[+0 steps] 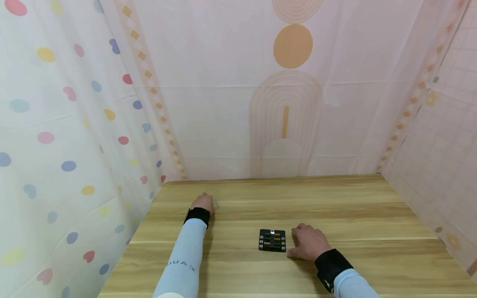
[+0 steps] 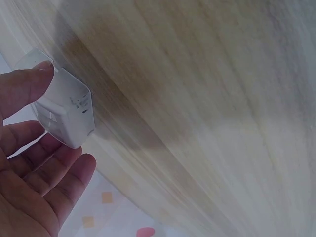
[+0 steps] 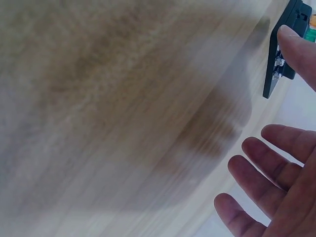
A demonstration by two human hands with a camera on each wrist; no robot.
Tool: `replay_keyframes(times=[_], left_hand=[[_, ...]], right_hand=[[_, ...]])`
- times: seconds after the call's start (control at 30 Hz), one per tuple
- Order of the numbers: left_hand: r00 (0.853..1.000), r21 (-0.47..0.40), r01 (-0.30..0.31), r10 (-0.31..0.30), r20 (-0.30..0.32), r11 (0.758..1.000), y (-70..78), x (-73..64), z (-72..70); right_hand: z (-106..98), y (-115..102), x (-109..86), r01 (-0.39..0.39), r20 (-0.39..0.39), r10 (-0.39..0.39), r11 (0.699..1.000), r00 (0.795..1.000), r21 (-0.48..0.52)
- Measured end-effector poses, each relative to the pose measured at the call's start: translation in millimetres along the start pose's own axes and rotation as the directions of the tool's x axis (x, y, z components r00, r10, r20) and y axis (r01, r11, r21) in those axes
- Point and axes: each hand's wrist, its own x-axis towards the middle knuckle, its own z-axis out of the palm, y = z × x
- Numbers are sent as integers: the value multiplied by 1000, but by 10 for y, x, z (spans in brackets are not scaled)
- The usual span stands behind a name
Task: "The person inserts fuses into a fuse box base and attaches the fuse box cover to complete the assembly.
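A black fuse block (image 1: 272, 240) with orange and green blade fuses lies flat on the wooden table. To its right is my right hand (image 1: 308, 242), resting low with fingers spread and holding nothing. In the right wrist view the thumb (image 3: 298, 52) appears in front of the block's edge; whether they touch I cannot tell. Farther back on the left, my left hand (image 1: 202, 202) pinches a clear plastic cover (image 2: 74, 108) between thumb and fingers. Small dark marks show on the cover. From the head, the hand hides most of it.
The wood-grain tabletop (image 1: 238, 273) runs back to a pale patterned curtain (image 1: 216, 124). A curtain with coloured dots (image 1: 74, 124) hangs at the left side, and another pale sheet (image 1: 447, 165) stands along the right edge.
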Motion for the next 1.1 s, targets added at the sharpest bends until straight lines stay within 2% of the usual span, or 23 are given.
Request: replay_keyframes(times=[0.33, 0.63, 1.1], left_hand=[[999, -11, -17, 16, -32, 1000, -17, 48, 11], [1000, -33, -7, 8, 28, 999, 72, 60, -25], [999, -42, -29, 30, 27, 999, 265, -28, -147]], right_hand=[[-25, 0, 13, 12, -4, -12, 1000, 1000, 10], [-11, 30, 17, 18, -10, -18, 1000, 1000, 0], [-33, 48, 5, 27, -19, -27, 1000, 999, 3]])
